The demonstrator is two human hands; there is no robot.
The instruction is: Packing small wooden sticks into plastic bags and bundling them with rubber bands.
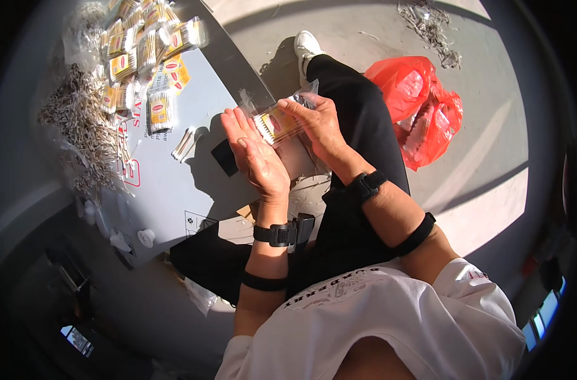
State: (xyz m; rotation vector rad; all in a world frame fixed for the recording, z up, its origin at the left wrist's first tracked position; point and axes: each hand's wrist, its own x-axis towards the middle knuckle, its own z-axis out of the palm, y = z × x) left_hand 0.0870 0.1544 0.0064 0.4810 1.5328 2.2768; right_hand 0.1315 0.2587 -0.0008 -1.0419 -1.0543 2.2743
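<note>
My right hand [323,130] pinches a clear plastic packet of cotton swabs [274,127], with a yellow label, between thumb and fingers. My left hand [258,154] lies palm up beside the packet, its fingers stretched out. The packet's lower end is close to those fingers; whether they touch I cannot tell. On the grey box top to the left is a small bunch of loose swabs [184,144]. A filled packet [161,110] rests farther off, near a heap of similar packets [139,44].
A large pile of loose cotton swabs [86,130] covers the left side of the grey box [174,183]. Red plastic bags [412,95] sit on the floor to the right. Scattered scraps [428,28] lie beyond them. My outstretched leg [358,95] runs alongside the box.
</note>
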